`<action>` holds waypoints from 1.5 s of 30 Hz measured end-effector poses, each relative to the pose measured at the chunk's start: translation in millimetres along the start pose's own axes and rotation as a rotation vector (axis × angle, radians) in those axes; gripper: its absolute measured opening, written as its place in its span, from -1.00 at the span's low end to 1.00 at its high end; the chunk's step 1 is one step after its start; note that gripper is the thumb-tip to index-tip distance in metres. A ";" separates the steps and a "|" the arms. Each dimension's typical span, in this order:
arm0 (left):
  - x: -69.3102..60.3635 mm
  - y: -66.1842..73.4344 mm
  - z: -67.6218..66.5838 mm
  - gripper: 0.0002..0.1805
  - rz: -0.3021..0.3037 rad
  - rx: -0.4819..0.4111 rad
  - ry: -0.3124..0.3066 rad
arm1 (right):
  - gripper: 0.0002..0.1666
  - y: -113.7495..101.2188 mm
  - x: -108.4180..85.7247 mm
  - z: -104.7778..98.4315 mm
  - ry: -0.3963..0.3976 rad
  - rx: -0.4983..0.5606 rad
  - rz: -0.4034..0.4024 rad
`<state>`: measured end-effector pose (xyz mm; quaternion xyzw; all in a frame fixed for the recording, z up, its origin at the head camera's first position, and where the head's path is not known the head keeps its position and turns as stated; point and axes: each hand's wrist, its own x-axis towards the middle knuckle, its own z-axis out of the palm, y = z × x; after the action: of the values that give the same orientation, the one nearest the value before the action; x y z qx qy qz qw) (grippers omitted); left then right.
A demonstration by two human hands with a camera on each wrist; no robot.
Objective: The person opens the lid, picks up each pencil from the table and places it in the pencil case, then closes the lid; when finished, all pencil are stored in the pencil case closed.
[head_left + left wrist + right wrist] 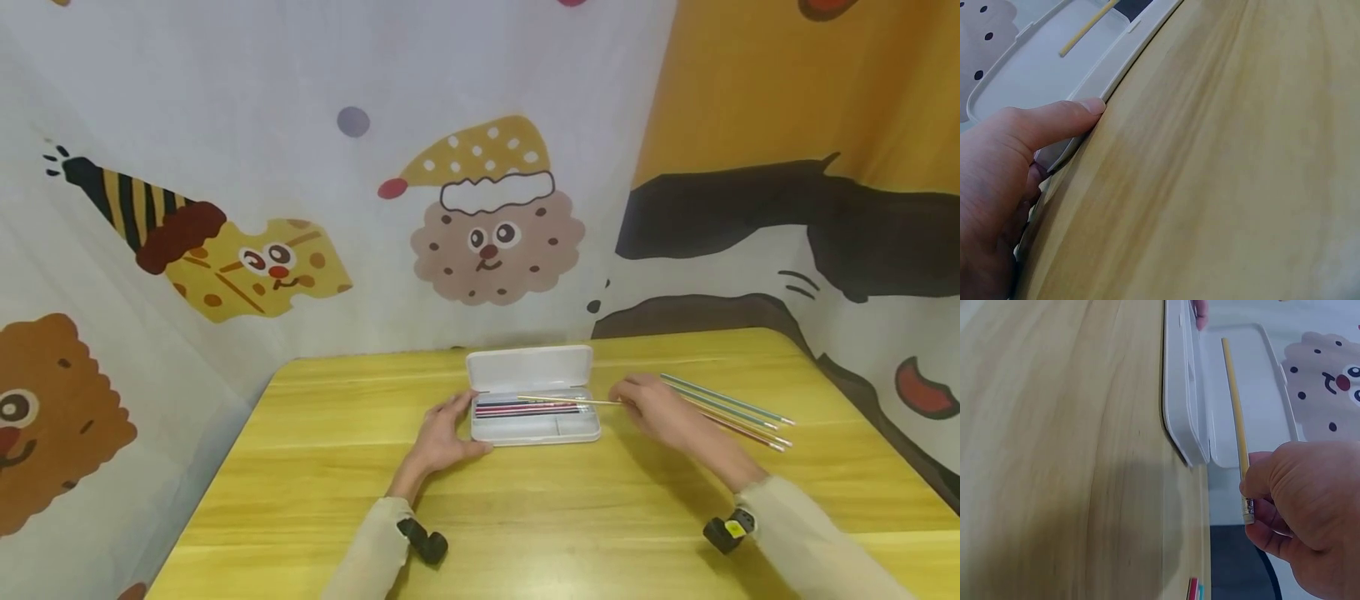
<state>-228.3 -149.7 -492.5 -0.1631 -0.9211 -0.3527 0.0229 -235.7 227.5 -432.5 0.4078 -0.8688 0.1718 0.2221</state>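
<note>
An open white pencil case (517,431) lies on the table with its lid (529,367) raised at the back. Several dark and red pencils (525,408) lie side by side in its long compartment. My left hand (441,437) holds the case's left end, thumb (1079,117) on the front edge. Between thumb and fingers, my right hand (660,408) pinches a yellow pencil (1236,406) near its eraser end. That pencil hovers over the case, its far end pointing left. In the head view, the right hand partly hides the pencil's eraser end.
Several more pencils (731,404), blue, yellow and red, lie on the wooden table (337,500) right of the case, their erasers toward the right. Behind the table hangs a curtain (300,75) with cartoon prints. Each wrist wears a small black camera (424,542).
</note>
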 end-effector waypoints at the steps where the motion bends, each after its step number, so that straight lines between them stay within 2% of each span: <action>1: 0.6 0.3 0.1 0.02 0.002 0.001 -0.001 | -0.68 0.1 2.0 1.1 -0.003 0.004 -0.004; 8: 3.3 2.0 0.2 0.01 0.034 -0.015 0.007 | -0.67 -3.1 13.5 7.6 -0.042 0.026 -0.011; 21: 5.2 2.7 -0.1 0.02 0.021 -0.010 -0.001 | -0.70 -10.9 31.9 21.5 -0.087 0.036 -0.009; 28: -7.7 -3.6 -3.4 0.02 0.004 -0.027 0.020 | -0.71 -25.3 41.0 34.3 -0.123 0.048 -0.021; 33: -12.6 -6.0 -4.8 0.02 0.011 -0.033 0.027 | -0.74 -30.5 43.7 40.5 -0.146 0.047 0.030; 40: -9.8 -6.0 -1.2 0.02 0.014 -0.023 0.013 | -0.72 -28.9 43.1 41.7 -0.177 0.052 0.030; 45: -1.7 -1.9 2.1 0.02 0.032 -0.020 0.013 | -0.69 -23.0 43.0 42.2 -0.189 0.057 0.040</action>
<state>-227.2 -150.1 -495.6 -0.1759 -0.9145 -0.3628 0.0328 -252.6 166.1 -442.7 0.4108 -0.8887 0.1615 0.1241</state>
